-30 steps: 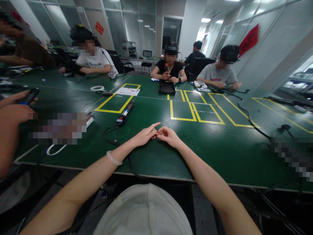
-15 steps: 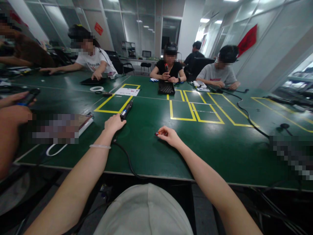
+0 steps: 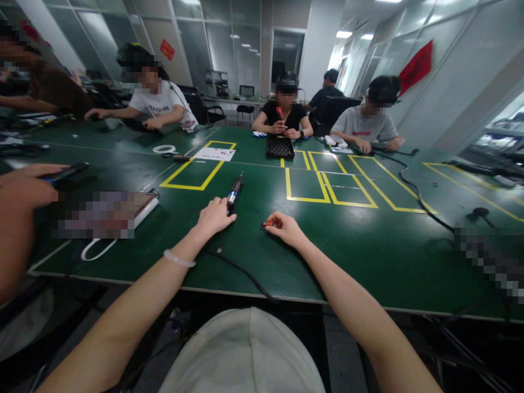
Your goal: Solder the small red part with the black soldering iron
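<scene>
My left hand point(image 3: 215, 216) is closed round the rear of a black electric screwdriver point(image 3: 234, 192) with a blue band. Its thin bit points away from me, and a black cord point(image 3: 245, 271) trails from its back end over the table edge. To the right, my right hand point(image 3: 284, 226) pinches a small red and black piece point(image 3: 267, 224) just above or on the green tabletop; most of it is hidden by the fingers, so its kind cannot be made out. A gap of bare table lies between the two hands.
Yellow tape outlines point(image 3: 309, 199) mark the green table point(image 3: 347, 256). A white paper sheet point(image 3: 215, 154), a white tape roll point(image 3: 164, 149) and a black tray point(image 3: 280, 148) lie farther off. A co-worker's hand point(image 3: 30, 185) is at left. Several people sit around the table.
My left hand has moved right with the electric screwdriver, closer to my right hand, and the cord has shifted with it. My right hand has stayed nearly in place.
</scene>
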